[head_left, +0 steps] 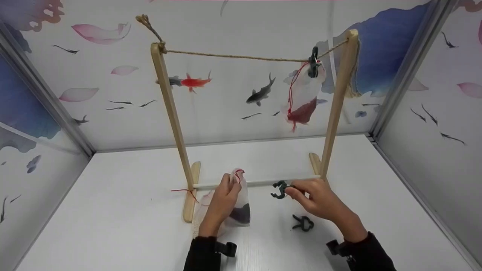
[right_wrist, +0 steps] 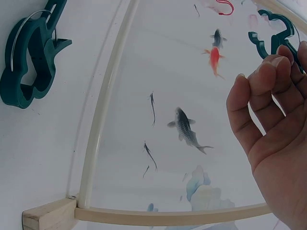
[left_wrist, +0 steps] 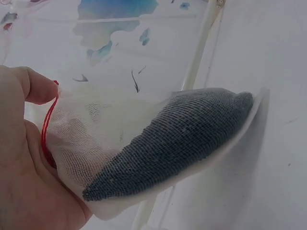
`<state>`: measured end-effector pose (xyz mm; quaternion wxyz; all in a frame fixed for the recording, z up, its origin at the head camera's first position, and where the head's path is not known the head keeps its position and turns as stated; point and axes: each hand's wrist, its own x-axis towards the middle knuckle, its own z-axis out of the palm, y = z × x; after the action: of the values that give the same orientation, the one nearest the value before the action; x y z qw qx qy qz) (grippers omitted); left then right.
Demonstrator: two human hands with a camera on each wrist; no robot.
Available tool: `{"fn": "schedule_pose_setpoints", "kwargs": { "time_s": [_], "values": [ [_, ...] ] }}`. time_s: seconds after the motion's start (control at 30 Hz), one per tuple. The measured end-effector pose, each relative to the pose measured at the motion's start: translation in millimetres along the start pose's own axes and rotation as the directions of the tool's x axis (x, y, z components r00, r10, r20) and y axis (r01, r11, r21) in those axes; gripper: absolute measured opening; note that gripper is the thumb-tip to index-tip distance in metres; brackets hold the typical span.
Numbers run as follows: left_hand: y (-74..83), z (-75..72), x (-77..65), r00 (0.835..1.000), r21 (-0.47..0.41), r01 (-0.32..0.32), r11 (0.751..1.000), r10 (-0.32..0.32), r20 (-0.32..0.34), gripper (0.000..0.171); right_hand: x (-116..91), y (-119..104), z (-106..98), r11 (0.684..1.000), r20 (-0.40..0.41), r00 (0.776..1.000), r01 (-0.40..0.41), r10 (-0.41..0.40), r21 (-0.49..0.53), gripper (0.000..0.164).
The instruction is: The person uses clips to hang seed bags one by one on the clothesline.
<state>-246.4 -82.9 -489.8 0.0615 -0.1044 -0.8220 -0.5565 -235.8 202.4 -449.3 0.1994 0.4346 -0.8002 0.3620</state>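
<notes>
The left hand [head_left: 224,194] is pinching a mesh bag [head_left: 240,212] near its red cord [left_wrist: 46,125]; the right hand [head_left: 321,195], fingers curled, is squeezing a green clip [head_left: 282,187].

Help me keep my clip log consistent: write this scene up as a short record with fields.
Left hand: holds a mesh bag with dark contents near its red-stringed top
Right hand: grips a green clip, its jaws parted
Spare clip: on the white table
Rack: rope strung between two wooden posts
On the rope: a bag with red contents, held by a dark clip toward the right post
Partly hidden: pale mesh behind the left hand; contents unclear
</notes>
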Motion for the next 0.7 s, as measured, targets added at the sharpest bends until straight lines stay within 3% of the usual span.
{"fn": "schedule_pose_setpoints", "kwargs": {
  "time_s": [0.37,0.57,0.7],
  "values": [
    [0.1,-0.4,0.9,0.999,0.010,-0.023,1.000,0.023,0.042,0.019,1,-1,-3,1.000,0.011,1.000,-0.017,0.017,-0.005,0.032],
    [5.5,-2.2,-0.7,0.993,0.005,-0.113,0.994,0.112,0.036,0.019,1,-2,-2,1.000,0.003,1.000,-0.002,0.002,-0.004,0.030],
    [11.0,-3.2,-1.4,0.980,0.019,-0.201,0.979,0.201,0.001,0.017,0,-2,-3,1.000,0.005,1.000,-0.001,0.001,-0.002,0.029]
  ]
}}
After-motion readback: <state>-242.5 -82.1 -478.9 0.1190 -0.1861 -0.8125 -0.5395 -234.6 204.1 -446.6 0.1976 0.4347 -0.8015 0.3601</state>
